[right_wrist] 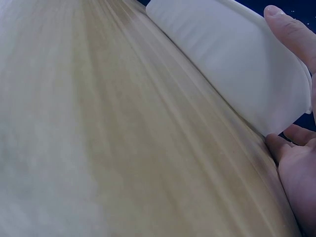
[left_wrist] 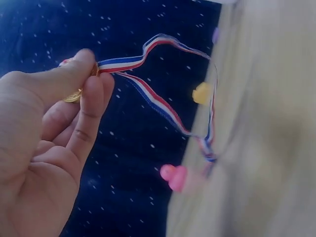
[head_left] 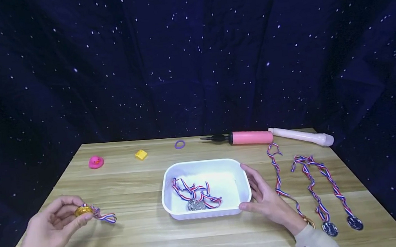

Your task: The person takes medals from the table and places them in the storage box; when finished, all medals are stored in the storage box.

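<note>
My left hand [head_left: 50,230] pinches a gold medal [head_left: 84,210] between thumb and fingers above the left of the table. Its red, white and blue ribbon [left_wrist: 163,42] hangs in a loop, the lower end near the tabletop. My right hand [head_left: 266,202] grips the right end of a white plastic basin [head_left: 206,214], thumb at the front corner and fingers along the side. Inside the basin, silver medals [head_left: 195,205] lie with their striped ribbons [head_left: 186,191] at the left. In the right wrist view the basin's outer wall [right_wrist: 222,54] shows beside the thumb.
Right of the basin lie a gold medal [head_left: 309,222], partly hidden by my forearm, and two dark-faced medals [head_left: 330,229] with ribbons. Along the back are a pink duck [head_left: 96,162], yellow block [head_left: 141,154], purple ring [head_left: 180,144], pink hand pump [head_left: 252,137] and pale tube [head_left: 301,135].
</note>
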Demonstrator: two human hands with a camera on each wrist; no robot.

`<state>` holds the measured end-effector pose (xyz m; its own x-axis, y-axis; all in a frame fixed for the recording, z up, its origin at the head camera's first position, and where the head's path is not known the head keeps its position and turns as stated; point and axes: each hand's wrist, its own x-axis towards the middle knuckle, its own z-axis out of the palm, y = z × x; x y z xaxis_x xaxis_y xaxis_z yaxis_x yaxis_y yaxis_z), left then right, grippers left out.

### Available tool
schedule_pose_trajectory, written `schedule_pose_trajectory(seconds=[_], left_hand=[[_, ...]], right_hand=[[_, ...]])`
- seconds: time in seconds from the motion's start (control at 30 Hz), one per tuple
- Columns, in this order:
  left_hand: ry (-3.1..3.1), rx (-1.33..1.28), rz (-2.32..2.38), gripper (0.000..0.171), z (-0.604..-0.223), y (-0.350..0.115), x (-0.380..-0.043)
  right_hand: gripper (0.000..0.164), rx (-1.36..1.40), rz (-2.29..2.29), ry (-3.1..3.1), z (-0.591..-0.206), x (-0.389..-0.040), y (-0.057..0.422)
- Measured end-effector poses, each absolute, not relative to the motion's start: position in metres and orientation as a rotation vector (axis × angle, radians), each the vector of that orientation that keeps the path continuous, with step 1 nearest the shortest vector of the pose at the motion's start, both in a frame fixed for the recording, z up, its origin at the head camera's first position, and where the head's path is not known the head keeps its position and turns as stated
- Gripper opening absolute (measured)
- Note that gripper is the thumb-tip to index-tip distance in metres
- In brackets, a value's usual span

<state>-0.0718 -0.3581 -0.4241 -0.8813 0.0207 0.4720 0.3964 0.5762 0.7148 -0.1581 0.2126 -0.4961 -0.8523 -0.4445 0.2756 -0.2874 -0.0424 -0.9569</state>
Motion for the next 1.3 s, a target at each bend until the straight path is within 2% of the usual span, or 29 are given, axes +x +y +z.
schedule_pose_trajectory(seconds=[0.37,0.8,1.1,1.3], left_hand=[[-2.261,-0.226,-1.274,0.039,-0.374,-0.338,-0.093],[-2.234,-0.374,-1.178,0.033,-0.328,-0.294,-0.126],[-2.217,-0.477,-1.205,0.047,-0.302,-0.257,-0.146],[-2.189,-0.612,-1.268,0.038,-0.296,-0.231,-0.158]], right_hand=[[0.111,-0.806,-2.025,2.092,-0.495,-0.158,0.212],[0.110,-0.788,-2.026,2.099,-0.495,-0.157,0.214],[0.110,-0.814,-2.036,2.100,-0.497,-0.158,0.213],[0.110,-0.815,-2.037,2.097,-0.496,-0.158,0.212]])
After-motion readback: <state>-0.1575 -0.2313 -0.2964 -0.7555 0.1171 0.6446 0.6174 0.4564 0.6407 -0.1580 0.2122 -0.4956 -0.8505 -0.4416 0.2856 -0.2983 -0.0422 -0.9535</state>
